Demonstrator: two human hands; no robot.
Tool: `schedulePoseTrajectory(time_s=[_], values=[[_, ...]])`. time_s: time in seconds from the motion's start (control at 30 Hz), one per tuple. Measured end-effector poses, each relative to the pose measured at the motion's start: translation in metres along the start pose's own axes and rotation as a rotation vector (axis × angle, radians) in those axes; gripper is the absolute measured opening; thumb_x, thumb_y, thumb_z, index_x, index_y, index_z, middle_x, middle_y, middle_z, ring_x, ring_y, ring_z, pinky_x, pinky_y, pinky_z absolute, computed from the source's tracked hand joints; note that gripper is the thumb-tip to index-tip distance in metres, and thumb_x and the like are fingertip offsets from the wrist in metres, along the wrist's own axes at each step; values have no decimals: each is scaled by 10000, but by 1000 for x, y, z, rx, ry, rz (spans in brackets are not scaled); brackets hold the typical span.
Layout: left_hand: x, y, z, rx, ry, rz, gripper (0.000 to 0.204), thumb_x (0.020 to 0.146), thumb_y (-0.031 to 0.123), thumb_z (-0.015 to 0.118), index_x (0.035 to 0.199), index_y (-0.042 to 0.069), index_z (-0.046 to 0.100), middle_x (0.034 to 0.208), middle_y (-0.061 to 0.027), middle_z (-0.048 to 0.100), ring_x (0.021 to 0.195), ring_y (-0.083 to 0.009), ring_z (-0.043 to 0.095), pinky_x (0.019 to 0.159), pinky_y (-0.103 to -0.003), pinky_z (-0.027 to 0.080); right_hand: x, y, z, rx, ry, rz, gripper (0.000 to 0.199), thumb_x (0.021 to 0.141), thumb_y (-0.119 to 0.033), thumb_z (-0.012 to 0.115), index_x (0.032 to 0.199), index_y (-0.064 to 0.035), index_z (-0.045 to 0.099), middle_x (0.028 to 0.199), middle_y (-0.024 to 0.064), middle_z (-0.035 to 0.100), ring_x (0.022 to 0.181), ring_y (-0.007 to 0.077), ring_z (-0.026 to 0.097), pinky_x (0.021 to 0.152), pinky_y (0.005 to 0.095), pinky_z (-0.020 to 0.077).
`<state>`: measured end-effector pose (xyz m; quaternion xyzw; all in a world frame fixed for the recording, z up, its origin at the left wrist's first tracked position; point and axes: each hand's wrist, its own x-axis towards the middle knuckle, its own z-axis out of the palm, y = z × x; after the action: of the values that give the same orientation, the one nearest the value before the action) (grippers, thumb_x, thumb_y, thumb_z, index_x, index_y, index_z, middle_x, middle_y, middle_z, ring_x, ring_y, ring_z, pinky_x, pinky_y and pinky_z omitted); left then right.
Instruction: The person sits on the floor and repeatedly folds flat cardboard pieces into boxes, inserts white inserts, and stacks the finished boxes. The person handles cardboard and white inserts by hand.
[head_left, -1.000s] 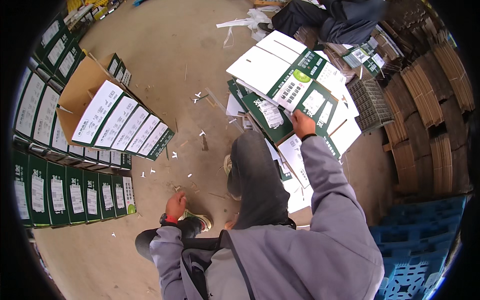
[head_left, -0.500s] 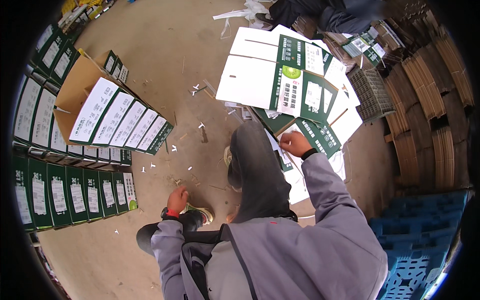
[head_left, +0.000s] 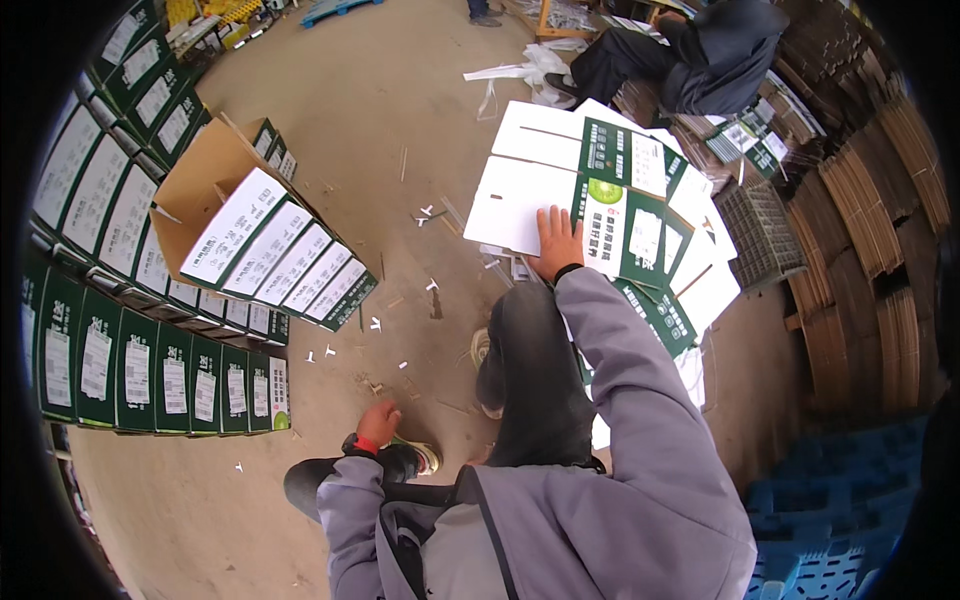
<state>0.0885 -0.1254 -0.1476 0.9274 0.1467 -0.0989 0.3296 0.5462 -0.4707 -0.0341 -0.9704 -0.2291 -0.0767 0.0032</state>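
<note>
A pile of flattened green-and-white cartons (head_left: 527,187) with kiwi fruit pictures lies in front of me, right of the middle. My right hand (head_left: 557,243) rests on the top carton's near edge. Its fingers are spread flat on the white panel and it grips nothing. My left hand (head_left: 378,422) hangs by my left leg, above a shoe (head_left: 428,458). The fingers of that hand are loosely curled, and nothing shows in them. A red band and a dark watch circle its wrist.
Left, a carton with an open top (head_left: 215,165) stands before stacked green cartons (head_left: 155,370). White scraps (head_left: 376,324) litter the floor. A grey crate (head_left: 765,230), brown cardboard stacks (head_left: 870,230) and blue pallets (head_left: 840,500) line the right. Another person (head_left: 720,60) sits beyond the pile.
My right hand has moved from the pile's near side, fingers curled, up onto the top carton, where it lies flat. The view has shifted, showing more of the far floor and person.
</note>
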Motion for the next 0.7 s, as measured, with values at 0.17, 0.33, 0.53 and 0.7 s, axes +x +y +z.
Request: schedulePoseTrajectory(time_s=[0.17, 0.33, 0.53, 0.7], values=[[-2, 5, 0, -1, -6, -8, 356, 994, 296, 673, 1224, 28, 714, 1105, -246, 751, 1066, -475, 700, 918, -551, 562, 17, -18, 13, -137, 120, -136, 825, 901, -454, 755, 1571, -50, 493, 1448, 187, 571, 1383, 377, 517, 1062, 571, 464], [3, 15, -6, -4, 41, 18, 370, 1001, 281, 665, 1265, 25, 707, 1211, -256, 726, 1126, -469, 685, 957, -539, 555, 13, 17, -61, 36, 407, -272, 463, 898, -164, 692, 1349, -66, 654, 1164, 109, 715, 1051, 311, 687, 873, 465, 553], [19, 39, -26, -273, 420, 97, 444, 1030, 234, 668, 1421, 24, 647, 1354, -231, 683, 1241, -409, 654, 1032, -502, 534, -55, 54, -351, 452, 647, -581, 178, 975, -92, 738, 1145, -50, 769, 1039, 150, 779, 891, 323, 743, 787, 406, 572], [17, 99, -135, -911, 854, 199, 732, 1116, 441, 581, 1672, 24, 351, 1680, -201, 428, 1517, -341, 463, 1217, -484, 400, -78, 50, -416, 948, 503, -585, 333, 1087, -243, 684, 1249, 47, 660, 1066, 19, 694, 940, 95, 614, 858, 279, 492]])
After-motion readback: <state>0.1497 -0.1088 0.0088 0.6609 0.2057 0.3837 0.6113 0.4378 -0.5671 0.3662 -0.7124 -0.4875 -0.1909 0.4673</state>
